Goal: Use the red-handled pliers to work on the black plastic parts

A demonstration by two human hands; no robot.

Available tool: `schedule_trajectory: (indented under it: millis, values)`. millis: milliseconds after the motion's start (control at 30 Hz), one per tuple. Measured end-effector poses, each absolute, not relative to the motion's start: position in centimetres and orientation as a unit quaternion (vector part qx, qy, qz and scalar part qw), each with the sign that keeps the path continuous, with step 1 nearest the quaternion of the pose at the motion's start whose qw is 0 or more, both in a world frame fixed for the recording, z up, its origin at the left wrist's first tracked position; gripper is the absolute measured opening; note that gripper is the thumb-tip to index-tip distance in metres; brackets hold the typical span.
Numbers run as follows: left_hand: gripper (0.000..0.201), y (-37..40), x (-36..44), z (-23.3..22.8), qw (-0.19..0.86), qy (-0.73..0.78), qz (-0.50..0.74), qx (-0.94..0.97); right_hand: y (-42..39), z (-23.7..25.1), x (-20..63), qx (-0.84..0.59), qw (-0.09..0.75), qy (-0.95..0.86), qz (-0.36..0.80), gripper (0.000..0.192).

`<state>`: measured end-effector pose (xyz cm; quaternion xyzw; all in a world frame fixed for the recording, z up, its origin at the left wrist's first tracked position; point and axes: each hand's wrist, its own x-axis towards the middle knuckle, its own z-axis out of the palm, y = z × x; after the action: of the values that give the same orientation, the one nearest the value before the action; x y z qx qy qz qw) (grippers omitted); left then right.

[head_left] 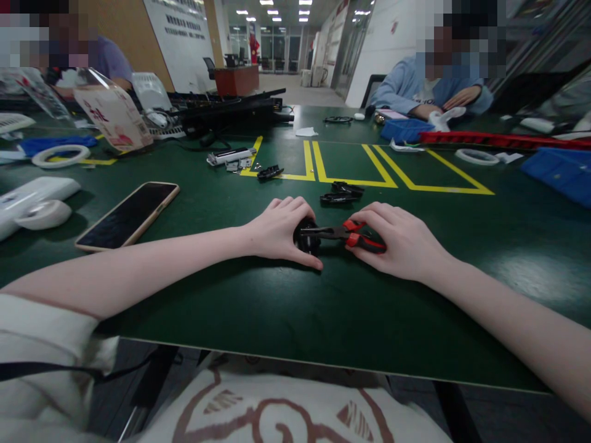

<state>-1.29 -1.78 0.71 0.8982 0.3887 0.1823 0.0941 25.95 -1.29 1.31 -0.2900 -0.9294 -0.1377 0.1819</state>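
A: What is being worked on?

B: A small black part [307,237], sitting on the green surface [277,307] near its front edge, about the middle. The left hand [281,231] is cupping it, fingers curled over the top and thumb tucked along the near side, pressing it down.

A: And the other hand?

B: The right hand [399,240] is closing around the red handles of the pliers [344,234]. The black nose is pointing to nine o'clock and meeting the part; whether it is actually biting, I cannot tell.

A: So which step is this?

B: It looks like the gripping step: one hand is steadying, the other is squeezing. Next would call for a firm hold so the part is not spinning, and a level tool so the nose is not slipping off.

A: What is lying around?

B: Just beyond, at twelve o'clock, two black clips [340,192] are lying by the yellow lines [351,181]. At ten o'clock a phone [129,215] is lying face up. Farther off, at one o'clock, another person's sleeve [397,86] is resting near a blue tray [404,129].
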Motion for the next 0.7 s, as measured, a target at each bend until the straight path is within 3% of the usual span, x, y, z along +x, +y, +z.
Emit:
schedule_trajectory:
  millis: [433, 700]
  values:
    - [0.088, -3.4, -2.3, 0.7, 0.075, 0.439, 0.181, 0.877, -0.7, 1.5, 26.7, -0.331, 0.168, -0.921, -0.116, 0.033]
    - [0.104, -2.8, -3.8, 0.8, 0.191, 0.335, 0.222, 0.895, -1.8, 1.8, 25.4, -0.356, 0.192, -0.907, -0.114, 0.024]
